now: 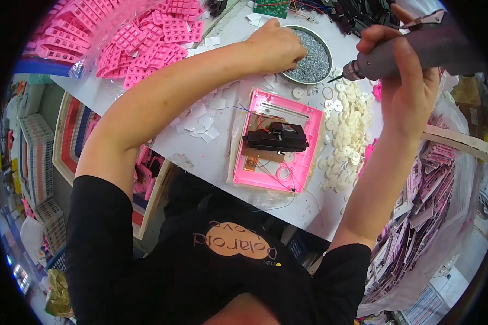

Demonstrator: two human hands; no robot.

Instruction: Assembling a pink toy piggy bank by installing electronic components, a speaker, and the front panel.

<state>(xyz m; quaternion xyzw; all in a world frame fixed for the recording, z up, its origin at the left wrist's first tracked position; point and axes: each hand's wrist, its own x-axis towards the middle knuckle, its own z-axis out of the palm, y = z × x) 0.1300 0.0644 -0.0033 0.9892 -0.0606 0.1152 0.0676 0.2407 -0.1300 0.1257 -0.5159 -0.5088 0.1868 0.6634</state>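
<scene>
My left hand [276,47] reaches over the rim of a round dish [307,83] filled with small silver screws [313,57]. Its fingers are curled down at the screws, and whatever is between the fingertips is hidden. My right hand [415,89] grips a grey electric screwdriver [387,58], whose thin dark bit points left toward the dish. Below the dish, on the table, lies an open pink plastic housing [315,130]. Inside it sit a black plastic mechanism [276,138], a brown board [263,154] and thin loose wires.
Pink keypad-like parts [141,40] pile up at the far left, partly under clear plastic. Many cream plastic discs [346,141] spread right of the housing. White paper bits [203,122] lie to its left. Black parts [360,16] and a green circuit board [271,8] are at the back; a bag of pink pieces [417,216] stands right.
</scene>
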